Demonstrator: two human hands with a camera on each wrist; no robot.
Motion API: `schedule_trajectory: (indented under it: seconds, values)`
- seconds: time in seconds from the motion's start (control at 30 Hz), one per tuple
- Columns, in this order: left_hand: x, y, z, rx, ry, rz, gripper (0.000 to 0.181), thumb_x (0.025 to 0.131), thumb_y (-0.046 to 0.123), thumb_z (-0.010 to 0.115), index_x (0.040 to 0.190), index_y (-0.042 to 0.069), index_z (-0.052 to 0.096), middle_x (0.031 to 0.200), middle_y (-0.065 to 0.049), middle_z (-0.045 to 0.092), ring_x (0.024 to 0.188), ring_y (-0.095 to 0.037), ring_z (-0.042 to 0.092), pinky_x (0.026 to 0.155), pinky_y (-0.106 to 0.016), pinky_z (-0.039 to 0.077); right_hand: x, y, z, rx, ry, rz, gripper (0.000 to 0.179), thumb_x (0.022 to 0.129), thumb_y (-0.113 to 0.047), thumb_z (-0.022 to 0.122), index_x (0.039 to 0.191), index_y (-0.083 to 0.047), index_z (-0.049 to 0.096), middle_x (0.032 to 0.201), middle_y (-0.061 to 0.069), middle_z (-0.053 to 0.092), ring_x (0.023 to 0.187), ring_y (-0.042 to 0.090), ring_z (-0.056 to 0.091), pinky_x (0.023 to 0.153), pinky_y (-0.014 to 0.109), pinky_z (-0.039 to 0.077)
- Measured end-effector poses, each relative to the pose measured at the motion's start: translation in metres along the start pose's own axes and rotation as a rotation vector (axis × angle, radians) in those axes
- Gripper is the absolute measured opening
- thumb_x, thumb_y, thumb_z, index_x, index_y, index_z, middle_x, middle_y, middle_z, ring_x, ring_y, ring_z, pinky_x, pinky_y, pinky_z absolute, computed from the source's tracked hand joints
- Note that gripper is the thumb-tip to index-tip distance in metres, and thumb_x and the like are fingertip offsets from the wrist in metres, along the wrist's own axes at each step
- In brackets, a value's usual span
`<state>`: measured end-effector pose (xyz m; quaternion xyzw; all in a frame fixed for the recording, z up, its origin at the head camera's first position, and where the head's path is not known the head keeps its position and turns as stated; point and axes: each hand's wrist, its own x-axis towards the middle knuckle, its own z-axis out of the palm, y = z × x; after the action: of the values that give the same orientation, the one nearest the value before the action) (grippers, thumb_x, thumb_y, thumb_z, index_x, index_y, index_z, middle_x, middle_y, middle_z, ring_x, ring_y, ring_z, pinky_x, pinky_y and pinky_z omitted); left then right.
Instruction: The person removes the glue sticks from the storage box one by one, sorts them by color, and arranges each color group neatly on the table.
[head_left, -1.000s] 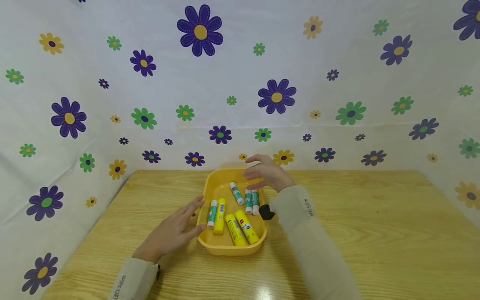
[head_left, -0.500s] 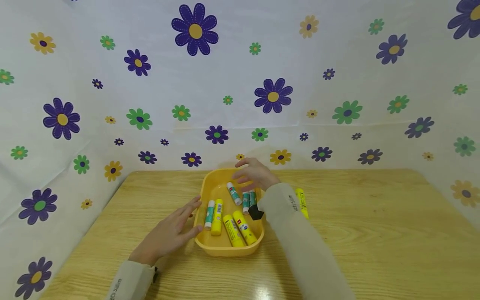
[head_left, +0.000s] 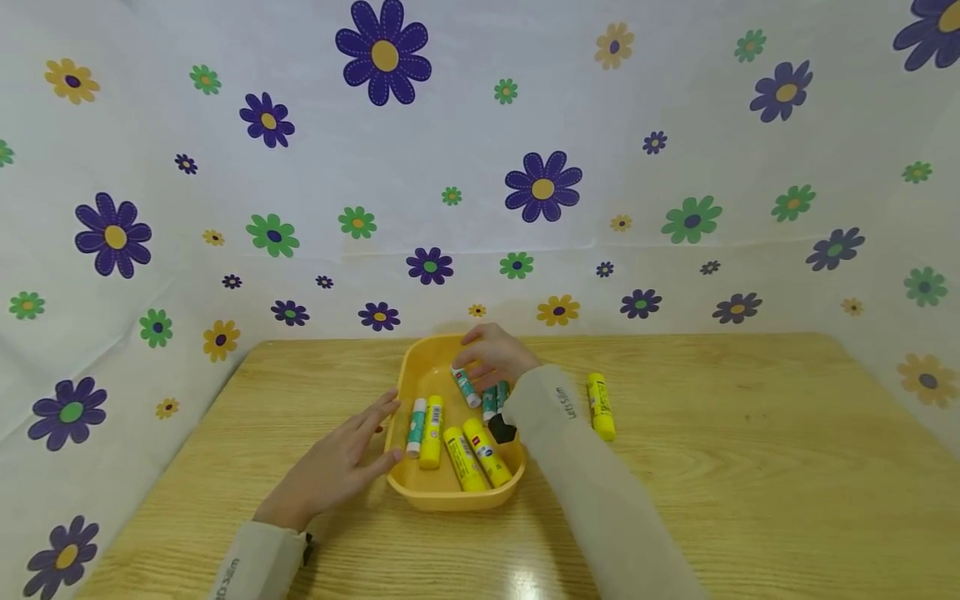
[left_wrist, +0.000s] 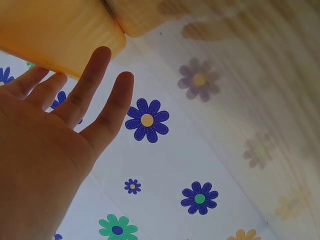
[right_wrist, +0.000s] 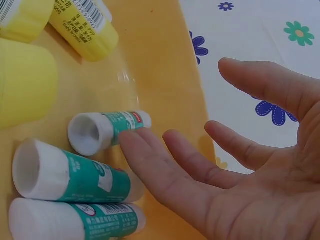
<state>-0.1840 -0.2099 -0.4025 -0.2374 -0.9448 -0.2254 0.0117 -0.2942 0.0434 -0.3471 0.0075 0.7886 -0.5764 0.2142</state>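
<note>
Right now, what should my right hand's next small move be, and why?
I'd probably curl your right hand around the nearest teal-and-white glue stick: the hand reaches toward it over the yellow tray, grips nothing, and your left hand is at the tray's left side.

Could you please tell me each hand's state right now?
Left hand: open, at the yellow tray.
Right hand: open, holding nothing, near a teal-and-white glue stick.

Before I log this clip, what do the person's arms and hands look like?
The left hand and right hand are ungloved. The left sleeve and right sleeve are pale beige, each with dark lettering near the hand. A black piece shows at the left sleeve's edge, another at the right's, too small to identify.
</note>
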Motion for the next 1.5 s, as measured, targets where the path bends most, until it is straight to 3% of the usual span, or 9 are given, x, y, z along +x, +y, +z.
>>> schedule_trajectory:
  seconds: [0.47,0.77,1.0,1.27,1.5]
  values:
    - [0.0,0.001,-0.004,-0.009,-0.003,-0.014,0.07,0.102,0.047,0.056,0.159,0.014,0.033,0.166,-0.006,0.028,0.121,-0.031,0.061,0.097,-0.063,0.049,0.013,0.001,0.015,-0.047,0.022,0.031,0.049,0.091,-0.003,0.073,0.136,0.0,0.053,0.128,0.019,0.056,0.098,0.032,0.06,0.086,0.041,0.06]
    - [0.002,0.002,-0.005,-0.007,0.0,-0.014,0.069,0.102,0.047,0.056,0.159,0.013,0.034,0.166,-0.006,0.027,0.122,-0.031,0.06,0.099,-0.062,0.047,0.02,-0.001,0.033,-0.219,0.038,0.011,0.054,0.087,0.004,0.074,0.137,0.0,0.053,0.11,0.015,0.059,0.08,0.024,0.055,0.074,0.038,0.061]
    - [0.002,0.0,-0.005,-0.005,0.003,-0.018,0.07,0.102,0.046,0.057,0.159,0.012,0.034,0.166,-0.008,0.027,0.122,-0.032,0.06,0.099,-0.063,0.047,0.024,-0.002,0.043,-0.366,0.05,-0.001,0.053,0.088,0.003,0.073,0.137,0.0,0.053,0.124,0.019,0.06,0.085,0.027,0.064,0.066,0.034,0.06]
    - [0.0,0.0,-0.006,-0.013,0.003,-0.015,0.07,0.102,0.045,0.057,0.158,0.012,0.034,0.166,-0.007,0.027,0.122,-0.032,0.06,0.099,-0.063,0.047,0.027,0.0,0.047,-0.425,0.045,-0.005,0.056,0.087,0.007,0.07,0.14,-0.003,0.052,0.13,0.02,0.058,0.076,0.026,0.061,0.058,0.031,0.057]
    - [-0.001,0.001,-0.003,-0.034,-0.007,-0.014,0.069,0.102,0.044,0.057,0.158,0.012,0.034,0.166,-0.006,0.026,0.123,-0.033,0.06,0.099,-0.064,0.047,0.024,0.006,0.046,-0.419,-0.018,-0.003,0.055,0.088,0.009,0.066,0.14,-0.004,0.055,0.124,0.019,0.058,0.07,0.026,0.059,0.055,0.031,0.056]
